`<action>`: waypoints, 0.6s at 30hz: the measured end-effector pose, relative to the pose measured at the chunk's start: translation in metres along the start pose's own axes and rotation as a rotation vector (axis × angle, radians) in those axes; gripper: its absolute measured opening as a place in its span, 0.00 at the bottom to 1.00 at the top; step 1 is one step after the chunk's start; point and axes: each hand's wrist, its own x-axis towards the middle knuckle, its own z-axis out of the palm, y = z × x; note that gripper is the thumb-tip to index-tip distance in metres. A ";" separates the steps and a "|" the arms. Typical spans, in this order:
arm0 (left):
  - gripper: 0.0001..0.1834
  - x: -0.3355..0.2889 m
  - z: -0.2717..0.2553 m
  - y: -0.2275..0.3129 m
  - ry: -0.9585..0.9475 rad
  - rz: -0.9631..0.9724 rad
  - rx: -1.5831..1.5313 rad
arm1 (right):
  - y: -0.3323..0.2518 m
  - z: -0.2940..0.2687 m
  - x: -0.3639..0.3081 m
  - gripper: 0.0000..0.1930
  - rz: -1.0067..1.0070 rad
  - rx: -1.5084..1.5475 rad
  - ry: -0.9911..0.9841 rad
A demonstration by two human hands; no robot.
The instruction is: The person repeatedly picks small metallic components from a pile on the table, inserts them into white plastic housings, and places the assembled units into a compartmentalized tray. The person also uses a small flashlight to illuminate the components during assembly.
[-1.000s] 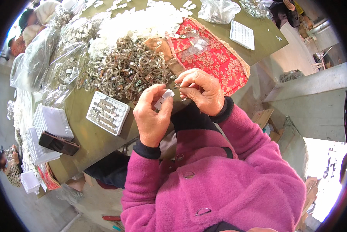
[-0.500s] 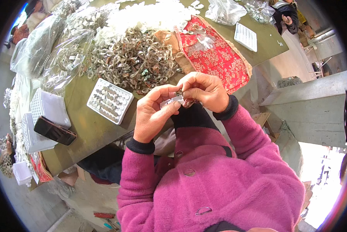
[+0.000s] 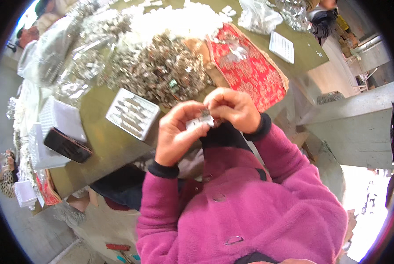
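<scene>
Our left hand [image 3: 174, 132] is holding a white plastic bar [image 3: 194, 122].
It's pointing lengthwise toward our pinched right hand [image 3: 237, 110], contents unclear.

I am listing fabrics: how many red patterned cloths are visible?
2: one large red patterned cloth at right on the olive table, one narrow red strip at its lower left corner. Others may be hidden.

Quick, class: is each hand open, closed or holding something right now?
Left hand: closed, holding a small white piece.
Right hand: pinched closed beside the white piece; what it holds cannot be told.
</scene>
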 end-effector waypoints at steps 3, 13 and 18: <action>0.22 0.000 0.001 0.003 0.025 0.005 0.000 | -0.005 0.002 0.002 0.07 -0.033 -0.008 -0.022; 0.18 -0.001 -0.004 0.000 0.003 0.039 -0.051 | -0.005 0.008 0.001 0.04 -0.194 -0.108 -0.022; 0.19 -0.005 -0.001 0.003 -0.002 0.029 -0.028 | -0.008 0.006 -0.005 0.05 -0.247 -0.159 -0.055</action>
